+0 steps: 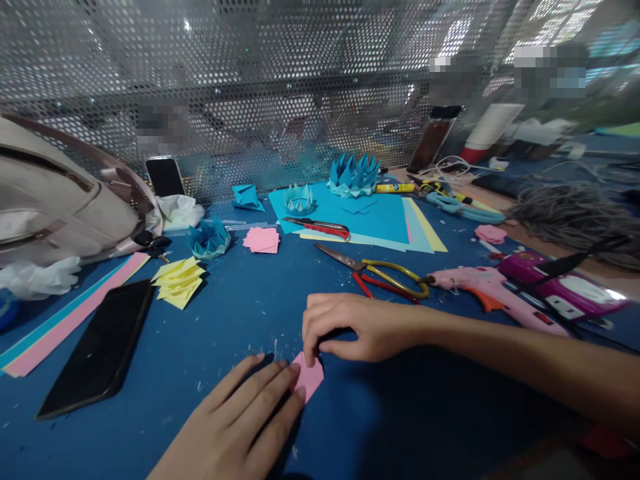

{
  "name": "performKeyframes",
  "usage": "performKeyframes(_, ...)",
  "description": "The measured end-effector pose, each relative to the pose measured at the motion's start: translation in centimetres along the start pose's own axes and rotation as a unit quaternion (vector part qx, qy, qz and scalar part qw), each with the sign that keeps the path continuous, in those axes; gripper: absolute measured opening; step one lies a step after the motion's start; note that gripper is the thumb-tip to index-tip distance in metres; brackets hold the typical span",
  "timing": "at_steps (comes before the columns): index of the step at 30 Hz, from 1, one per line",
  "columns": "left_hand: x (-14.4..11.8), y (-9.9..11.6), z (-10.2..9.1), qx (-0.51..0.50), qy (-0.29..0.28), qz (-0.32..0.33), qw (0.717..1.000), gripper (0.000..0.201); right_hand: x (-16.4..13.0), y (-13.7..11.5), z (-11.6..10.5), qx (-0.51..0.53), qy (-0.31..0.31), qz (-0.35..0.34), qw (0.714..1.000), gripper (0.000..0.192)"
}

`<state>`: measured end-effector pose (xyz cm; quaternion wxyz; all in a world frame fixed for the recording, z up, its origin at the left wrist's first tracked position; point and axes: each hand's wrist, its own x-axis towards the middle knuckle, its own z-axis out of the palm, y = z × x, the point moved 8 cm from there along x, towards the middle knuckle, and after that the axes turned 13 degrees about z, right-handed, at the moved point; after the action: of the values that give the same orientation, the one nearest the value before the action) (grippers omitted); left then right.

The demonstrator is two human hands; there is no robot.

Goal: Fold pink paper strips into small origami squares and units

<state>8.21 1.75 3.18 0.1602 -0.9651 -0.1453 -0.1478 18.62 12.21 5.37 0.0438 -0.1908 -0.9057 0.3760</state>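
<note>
Left hand [240, 420]: flat, fingers extended, pinning the pink paper [308, 379] to the blue counter [240, 300].
Right hand [355, 327]: fingertips pinching the paper's top edge.
Paper: at 6 o'clock, between the hands.
Risk: scissors [380, 272] at 1 o'clock; uneven pressure could skew the crease.

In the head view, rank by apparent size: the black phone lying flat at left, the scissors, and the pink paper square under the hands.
1. Black phone, largest, though nearer the camera.
2. Scissors.
3. Pink paper square, smallest, partly covered by the left hand and right hand.
</note>
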Motion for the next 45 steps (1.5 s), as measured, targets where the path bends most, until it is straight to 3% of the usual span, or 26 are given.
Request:
performKeyframes(6, 0.5, 0.1, 0.2, -0.024, -0.015, 0.007, 1.000, 0.066, 0.0, 0.3, 0.3, -0.008, -0.006, -0.030, 0.999, 0.005)
performKeyframes(13, 0.8, -0.1, 1.5, -0.073, -0.045, -0.015, 0.996, 0.058, 0.1, 0.1, 0.7, -0.032, -0.023, -0.032, 0.999, 0.015)
performKeyframes(16, 1.2, -0.2, 1.6, -0.091, -0.041, -0.016, 0.995, 0.064, 0.2, -0.1, 0.7, -0.051, -0.028, -0.016, 0.998, 0.015)
performKeyframes(26, 1.4, -0.3, 1.7, -0.087, -0.035, -0.026, 0.995, 0.050, 0.2, -0.2, 1.3, -0.120, -0.041, -0.028, 0.991, 0.020)
performKeyframes(32, 1.6, -0.1, 1.5, -0.080, -0.028, -0.032, 0.996, 0.069, 0.1, -0.5, 1.4, -0.134, -0.033, -0.028, 0.990, 0.026)
performKeyframes(45, 1.6, -0.2, 1.8, -0.072, -0.011, -0.047, 0.996, 0.065, -0.3, -0.7, 1.3, -0.129, 0.006, 0.017, 0.991, 0.005)
